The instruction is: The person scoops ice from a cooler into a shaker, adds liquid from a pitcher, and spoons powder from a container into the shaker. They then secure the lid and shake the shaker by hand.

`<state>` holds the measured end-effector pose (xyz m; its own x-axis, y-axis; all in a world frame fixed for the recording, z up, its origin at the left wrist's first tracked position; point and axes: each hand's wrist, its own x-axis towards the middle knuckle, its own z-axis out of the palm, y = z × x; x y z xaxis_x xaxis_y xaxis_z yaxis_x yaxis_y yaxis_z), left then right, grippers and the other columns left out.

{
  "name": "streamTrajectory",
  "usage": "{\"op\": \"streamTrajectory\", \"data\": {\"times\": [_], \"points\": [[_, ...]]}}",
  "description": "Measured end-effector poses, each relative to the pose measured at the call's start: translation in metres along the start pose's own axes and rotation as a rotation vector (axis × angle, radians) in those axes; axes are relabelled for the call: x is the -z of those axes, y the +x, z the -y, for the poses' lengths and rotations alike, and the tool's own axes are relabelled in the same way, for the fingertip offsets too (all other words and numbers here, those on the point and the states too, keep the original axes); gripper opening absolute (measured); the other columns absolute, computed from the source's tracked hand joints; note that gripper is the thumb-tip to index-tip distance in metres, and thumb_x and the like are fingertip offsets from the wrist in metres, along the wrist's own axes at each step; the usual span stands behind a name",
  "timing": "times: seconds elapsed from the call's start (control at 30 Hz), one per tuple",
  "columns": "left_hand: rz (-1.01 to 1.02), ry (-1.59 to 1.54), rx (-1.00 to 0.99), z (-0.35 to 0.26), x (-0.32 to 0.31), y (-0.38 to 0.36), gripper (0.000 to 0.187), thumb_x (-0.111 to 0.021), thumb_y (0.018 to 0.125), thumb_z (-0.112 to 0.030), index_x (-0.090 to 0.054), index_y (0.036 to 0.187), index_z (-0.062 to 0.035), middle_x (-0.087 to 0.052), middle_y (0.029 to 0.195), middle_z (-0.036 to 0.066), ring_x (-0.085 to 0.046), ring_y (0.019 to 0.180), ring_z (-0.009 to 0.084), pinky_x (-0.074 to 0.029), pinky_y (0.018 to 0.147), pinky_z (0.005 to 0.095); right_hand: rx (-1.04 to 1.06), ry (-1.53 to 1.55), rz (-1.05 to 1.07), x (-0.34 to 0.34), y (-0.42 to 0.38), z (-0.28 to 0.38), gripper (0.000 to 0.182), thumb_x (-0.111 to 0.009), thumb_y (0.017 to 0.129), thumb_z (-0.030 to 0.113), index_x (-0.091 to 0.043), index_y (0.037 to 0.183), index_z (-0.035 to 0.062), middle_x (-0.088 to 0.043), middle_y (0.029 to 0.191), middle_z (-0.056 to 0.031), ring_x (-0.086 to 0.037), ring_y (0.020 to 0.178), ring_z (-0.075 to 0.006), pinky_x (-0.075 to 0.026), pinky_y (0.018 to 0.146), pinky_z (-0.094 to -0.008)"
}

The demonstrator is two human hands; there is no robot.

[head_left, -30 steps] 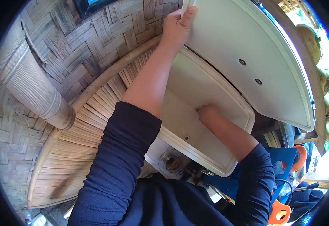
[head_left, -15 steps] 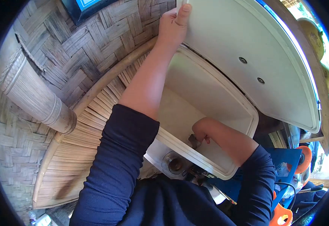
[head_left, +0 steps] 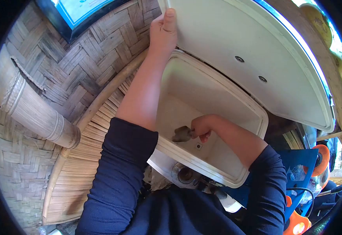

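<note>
My left hand [head_left: 164,33] is closed round the edge of the raised white lid [head_left: 222,35], thumb on the inner face. Below it stands an open white cooler box [head_left: 263,121] with a pale inside. My right hand [head_left: 203,127] reaches down into the box, its fingers closed on a small greyish scoop [head_left: 182,134]. The scoop's blade points left, low inside the box. Part of its handle is hidden in my fingers. A small round drain fitting [head_left: 198,146] shows on the inner wall just beneath my right hand.
A woven bamboo wall [head_left: 100,47] and slatted bamboo panel [head_left: 77,176] stand left, with a bamboo tube [head_left: 41,109] and a framed picture [head_left: 82,15]. A metal cup-like object [head_left: 184,173] is before the box. Blue frame with orange wheels [head_left: 319,160] stands right.
The scoop has swung left inside the box, and more of its blade shows. The drain fitting has come into view. My left hand still holds the lid up as the view shifts slightly.
</note>
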<state>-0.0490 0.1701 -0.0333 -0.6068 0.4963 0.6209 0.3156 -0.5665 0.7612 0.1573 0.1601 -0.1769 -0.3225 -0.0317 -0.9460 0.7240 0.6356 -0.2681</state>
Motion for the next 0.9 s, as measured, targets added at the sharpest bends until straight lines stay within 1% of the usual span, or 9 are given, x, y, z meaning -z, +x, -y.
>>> {"op": "streamTrajectory", "data": {"times": [0.1, 0.23, 0.33, 0.4, 0.53, 0.63, 0.7, 0.8, 0.9], "points": [[0.007, -0.018, 0.005, -0.003, -0.001, -0.001, 0.067, -0.042, 0.084, -0.067, -0.047, 0.066, -0.0036, -0.040, 0.060, -0.005, -0.037, 0.060, 0.0070, -0.030, 0.052, 0.0260, 0.009, 0.043, -0.027, -0.004, 0.000, 0.003, 0.028, -0.058, 0.085, 0.025, -0.064, 0.075, -0.0014, -0.067, 0.069, -0.0097, -0.061, 0.054, -0.0138, -0.048, 0.049, -0.0273], [0.021, -0.003, 0.031, -0.005, 0.000, -0.002, 0.068, -0.040, 0.085, -0.068, -0.049, 0.067, -0.0030, -0.042, 0.060, -0.005, -0.039, 0.061, 0.0067, -0.032, 0.054, 0.0257, 0.046, 0.091, -0.028, -0.009, 0.012, -0.008, 0.030, -0.056, 0.086, 0.025, -0.064, 0.074, -0.0019, -0.067, 0.068, -0.0115, -0.062, 0.054, -0.0154, -0.049, 0.048, -0.0285], [0.015, 0.035, 0.039, -0.007, -0.001, -0.003, 0.070, -0.039, 0.085, -0.068, -0.052, 0.070, -0.0017, -0.045, 0.062, -0.003, -0.042, 0.064, 0.0075, -0.035, 0.057, 0.0260, 0.144, 0.144, -0.067, -0.019, 0.023, 0.001, 0.028, -0.053, 0.088, 0.022, -0.063, 0.077, -0.0019, -0.065, 0.065, -0.0133, -0.062, 0.052, -0.0174, -0.050, 0.046, -0.0310], [0.008, 0.050, 0.013, -0.008, -0.001, -0.003, 0.073, -0.037, 0.085, -0.069, -0.056, 0.075, 0.0004, -0.050, 0.066, -0.001, -0.044, 0.067, 0.0089, -0.037, 0.060, 0.0267, 0.156, 0.115, -0.132, -0.026, 0.028, 0.010, 0.028, -0.048, 0.092, 0.024, -0.051, 0.095, -0.0034, -0.063, 0.065, -0.0127, -0.064, 0.053, -0.0209, -0.051, 0.045, -0.0348], [0.023, 0.074, -0.002, -0.010, -0.002, -0.003, 0.077, -0.035, 0.084, -0.071, -0.057, 0.079, 0.0021, -0.053, 0.070, 0.001, -0.045, 0.069, 0.0101, -0.038, 0.062, 0.0277, 0.213, 0.191, -0.208, -0.039, 0.035, 0.017, 0.029, -0.048, 0.092, 0.026, -0.050, 0.098, -0.0033, -0.062, 0.067, -0.0147, -0.063, 0.050, -0.0229, -0.051, 0.048, -0.0387], [0.002, 0.088, -0.026, -0.012, -0.003, -0.004, 0.079, -0.032, 0.084, -0.072, -0.057, 0.080, 0.0032, -0.053, 0.071, 0.001, -0.046, 0.071, 0.0106, -0.038, 0.063, 0.0285, 0.256, 0.024, -0.385, -0.044, 0.039, 0.021, 0.030, -0.049, 0.091, 0.026, -0.050, 0.101, -0.0022, -0.061, 0.072, -0.0181, -0.064, 0.059, -0.0297, -0.052, 0.059, -0.0416], [0.019, 0.135, 0.000, -0.011, 0.000, -0.003, 0.082, -0.030, 0.083, -0.074, -0.058, 0.082, 0.0039, -0.054, 0.073, 0.002, -0.047, 0.073, 0.0117, -0.039, 0.067, 0.0295, 0.380, -0.080, -0.549, -0.044, 0.049, 0.019, 0.032, -0.051, 0.090, 0.028, -0.050, 0.104, -0.0006, -0.061, 0.077, -0.0204, -0.063, 0.073, -0.0358, -0.049, 0.070, -0.0442], [0.027, 0.157, 0.030, -0.011, 0.002, -0.003, 0.085, -0.030, 0.081, -0.075, -0.058, 0.083, 0.0044, -0.055, 0.075, 0.004, -0.048, 0.075, 0.0125, -0.040, 0.070, 0.0304, 0.400, -0.116, -0.655, -0.039, 0.050, 0.017, 0.033, -0.052, 0.089, 0.030, -0.049, 0.106, 0.0023, -0.062, 0.080, -0.0198, -0.060, 0.082, -0.0381, -0.047, 0.071, -0.0474], [0.000, 0.137, 0.017, -0.014, -0.002, -0.005, 0.085, -0.029, 0.081, -0.076, -0.058, 0.085, 0.0045, -0.056, 0.077, 0.005, -0.049, 0.077, 0.0132, -0.041, 0.071, 0.0309, 0.402, -0.163, -0.742, -0.040, 0.054, 0.014, 0.032, -0.052, 0.089, 0.032, -0.049, 0.107, 0.0054, -0.061, 0.080, -0.0191, -0.061, 0.079, -0.0372, -0.047, 0.068, -0.0482]]}}
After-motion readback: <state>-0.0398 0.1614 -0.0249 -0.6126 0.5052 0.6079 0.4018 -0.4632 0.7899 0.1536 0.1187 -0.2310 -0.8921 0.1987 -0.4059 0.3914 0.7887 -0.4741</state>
